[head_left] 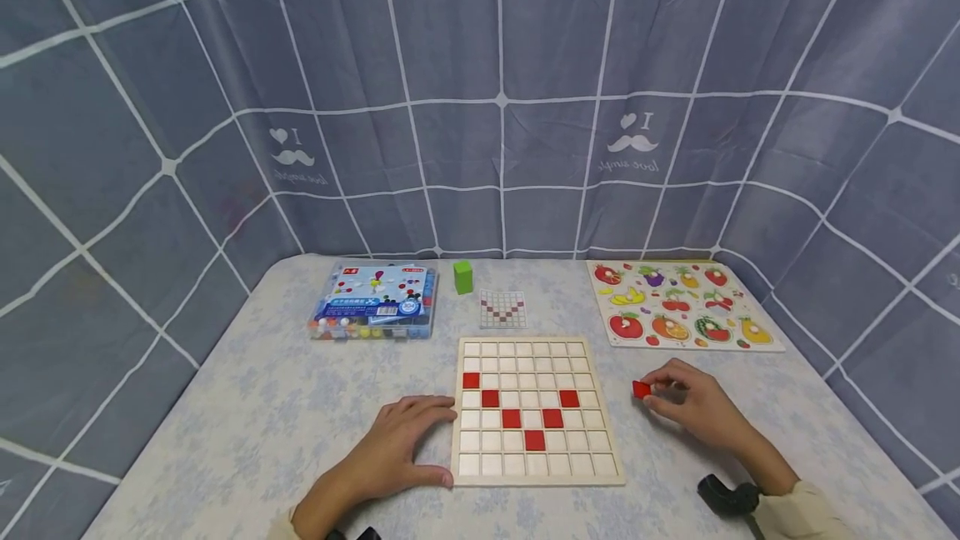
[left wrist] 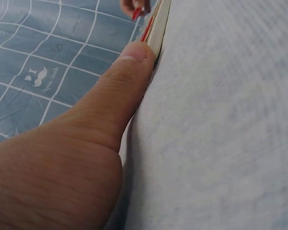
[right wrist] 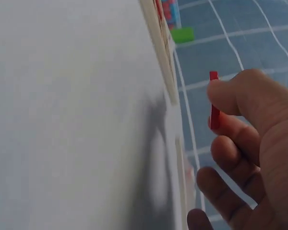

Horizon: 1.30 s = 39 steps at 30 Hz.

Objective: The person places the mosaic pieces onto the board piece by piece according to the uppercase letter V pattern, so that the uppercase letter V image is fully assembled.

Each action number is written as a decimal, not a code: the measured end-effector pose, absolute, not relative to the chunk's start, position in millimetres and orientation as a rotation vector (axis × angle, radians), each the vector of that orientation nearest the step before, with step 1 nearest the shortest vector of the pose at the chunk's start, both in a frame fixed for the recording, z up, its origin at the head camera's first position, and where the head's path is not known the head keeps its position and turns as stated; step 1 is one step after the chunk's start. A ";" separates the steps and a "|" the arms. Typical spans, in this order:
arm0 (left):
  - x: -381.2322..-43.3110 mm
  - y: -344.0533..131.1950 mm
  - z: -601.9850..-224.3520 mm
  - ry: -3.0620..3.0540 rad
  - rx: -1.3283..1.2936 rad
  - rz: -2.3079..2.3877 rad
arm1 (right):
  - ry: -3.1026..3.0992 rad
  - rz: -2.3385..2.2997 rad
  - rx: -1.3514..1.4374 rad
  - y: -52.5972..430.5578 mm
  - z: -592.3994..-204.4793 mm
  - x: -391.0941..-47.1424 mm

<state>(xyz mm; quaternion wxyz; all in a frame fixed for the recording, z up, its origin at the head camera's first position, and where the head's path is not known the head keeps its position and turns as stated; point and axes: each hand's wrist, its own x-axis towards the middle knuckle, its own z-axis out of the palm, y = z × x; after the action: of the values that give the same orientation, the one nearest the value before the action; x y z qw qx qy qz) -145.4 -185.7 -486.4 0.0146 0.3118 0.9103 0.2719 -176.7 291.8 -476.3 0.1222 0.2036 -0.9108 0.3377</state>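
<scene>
A wooden grid board (head_left: 455,440) lies in the middle of the table, with several red square tiles (head_left: 535,440) set in its cells in a V-like pattern. Its left arm reaches one cell higher than its right. My left hand (head_left: 405,444) rests beside the board, fingertips and thumb touching its left edge; the left wrist view shows the thumb (left wrist: 117,81) against that edge. To the right of the board, my right hand (head_left: 697,407) pinches a red tile (head_left: 641,390) between thumb and fingers, raised above the table. The right wrist view shows this tile (right wrist: 214,100) edge-on.
Behind the board lies a small pattern card (head_left: 503,309), with a green block (head_left: 463,277) near it. A clear plastic box of colored pieces (head_left: 372,301) stands back left. A fruit puzzle board (head_left: 684,307) lies back right. A grid-patterned curtain (head_left: 555,148) hangs behind the table.
</scene>
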 end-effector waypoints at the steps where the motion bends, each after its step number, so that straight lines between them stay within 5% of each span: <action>1: -145.5 -186.0 -486.3 2.831 0.971 0.847 | -2.667 0.990 0.606 286.1 -475.4 -180.9; 16: -146.3 -183.8 -486.2 2.826 0.986 0.830 | -2.700 1.103 0.848 236.3 -476.8 -225.3; 39: -144.6 -184.4 -483.8 2.836 0.973 0.845 | -2.823 1.161 0.808 234.1 -478.7 -227.9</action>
<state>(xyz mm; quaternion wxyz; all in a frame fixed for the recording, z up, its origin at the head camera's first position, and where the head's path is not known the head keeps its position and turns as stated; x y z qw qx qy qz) -144.6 -184.4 -483.8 0.0133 0.3124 0.9103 0.2713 -227.9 234.1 -478.7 -0.0082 0.2559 -0.8941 0.3676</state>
